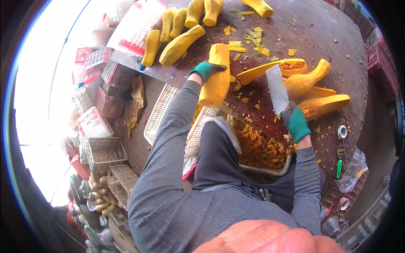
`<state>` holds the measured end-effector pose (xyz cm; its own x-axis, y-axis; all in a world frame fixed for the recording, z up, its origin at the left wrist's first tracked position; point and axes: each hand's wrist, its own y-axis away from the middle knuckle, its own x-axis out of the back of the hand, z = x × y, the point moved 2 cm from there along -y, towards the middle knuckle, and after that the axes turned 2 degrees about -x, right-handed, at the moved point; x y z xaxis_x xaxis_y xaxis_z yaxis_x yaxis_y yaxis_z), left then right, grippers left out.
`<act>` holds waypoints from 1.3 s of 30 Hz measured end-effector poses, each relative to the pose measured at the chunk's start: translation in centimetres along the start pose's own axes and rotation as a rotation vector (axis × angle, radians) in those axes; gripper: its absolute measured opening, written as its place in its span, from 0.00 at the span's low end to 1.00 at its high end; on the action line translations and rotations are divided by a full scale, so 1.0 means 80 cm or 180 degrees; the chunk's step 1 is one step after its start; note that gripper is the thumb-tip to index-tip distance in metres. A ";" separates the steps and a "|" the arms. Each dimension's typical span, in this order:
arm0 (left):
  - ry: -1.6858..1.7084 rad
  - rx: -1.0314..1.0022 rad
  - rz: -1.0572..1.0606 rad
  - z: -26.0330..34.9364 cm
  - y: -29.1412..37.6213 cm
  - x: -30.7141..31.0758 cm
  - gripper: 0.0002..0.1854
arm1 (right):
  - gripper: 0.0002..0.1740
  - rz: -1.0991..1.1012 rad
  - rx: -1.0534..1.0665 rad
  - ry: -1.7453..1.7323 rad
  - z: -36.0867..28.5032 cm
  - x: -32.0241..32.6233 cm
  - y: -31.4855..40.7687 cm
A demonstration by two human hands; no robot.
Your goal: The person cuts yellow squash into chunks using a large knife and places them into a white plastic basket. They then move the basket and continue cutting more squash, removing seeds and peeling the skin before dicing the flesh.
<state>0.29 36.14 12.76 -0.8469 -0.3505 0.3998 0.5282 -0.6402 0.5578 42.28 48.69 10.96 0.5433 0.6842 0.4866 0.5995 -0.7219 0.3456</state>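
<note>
My left hand, in a green glove with a dark palm, grips a peeled orange squash at the table's near edge. The squash's blunt end points toward me. In my right hand, gloved the same way, is a cleaver with its broad blade directed away from me. Just right of the blade lie a whole peeled squash and cut halves. One squash half shows its seed cavity beyond the cleaver, and another half rests by my right hand.
Several peeled squashes lie at the table's far left. A crate of scooped pulp and seeds sits below the table edge by my legs. A green-handled peeler and a tape roll lie at right. Stacked plastic crates stand left.
</note>
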 end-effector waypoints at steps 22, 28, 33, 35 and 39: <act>0.3422 0.0000 -0.1133 0.006 0.043 -0.163 0.20 | 0.20 -0.0334 0.0299 -0.0467 0.001 -0.051 0.033; 0.3809 -0.0428 -0.1324 0.003 0.066 -0.193 0.20 | 0.31 -0.0257 0.0622 -0.0210 0.009 -0.041 0.024; 0.3133 -0.1672 -0.1067 0.036 0.099 -0.207 0.28 | 0.26 0.0332 0.1186 -0.0037 -0.018 -0.023 0.024; 0.2707 -0.1737 -0.0804 0.054 0.111 -0.210 0.34 | 0.24 0.0425 0.1408 -0.0145 -0.029 -0.017 0.020; 0.1926 -0.2337 -0.0500 0.087 0.143 -0.211 0.44 | 0.22 0.0690 0.1775 -0.0079 -0.051 0.000 0.021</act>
<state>21.07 39.48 17.42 -0.9010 -0.3861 -0.1980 0.4108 -0.9058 -0.1032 40.86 47.08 14.83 0.6972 0.5344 0.4779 0.6879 -0.6864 -0.2359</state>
